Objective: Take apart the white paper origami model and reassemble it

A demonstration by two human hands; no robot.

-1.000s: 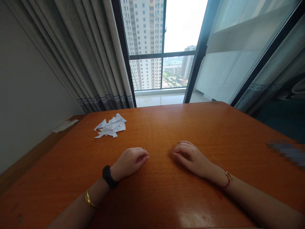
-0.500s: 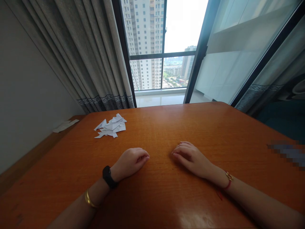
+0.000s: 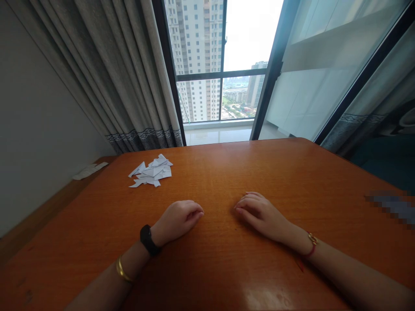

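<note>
Left hand (image 3: 179, 221) rests on the desk (image 3: 207, 263), fingers curled in and thumb laid against them: loosely closed, gripping nothing that shows. Opposite it, nearer the desk's right edge, the right hand (image 3: 257, 216) is also loosely closed, thumb tip close to the forefinger, with no object showing in its grasp. The 2 hands are apart.

White paper scraps (image 3: 153, 172) lie in a heap near the desk's far left corner, beyond the left hand and touched by neither hand. Handling seems to be at rest, to judge by how things lie: no scrap is in a hand or set apart, and the whole heap sits together.

Counted, there are 2 hands and 1 heap; its pieces overlap, so their number is hard to fix, perhaps 8 or more. The left arm wears 1 black wristband (image 3: 149, 240) and 1 gold bangle (image 3: 122, 270), the right wrist 1 red bracelet (image 3: 311, 245). Outside the desk's left edge lies 1 patch of pale paper (image 3: 90, 171).
</note>
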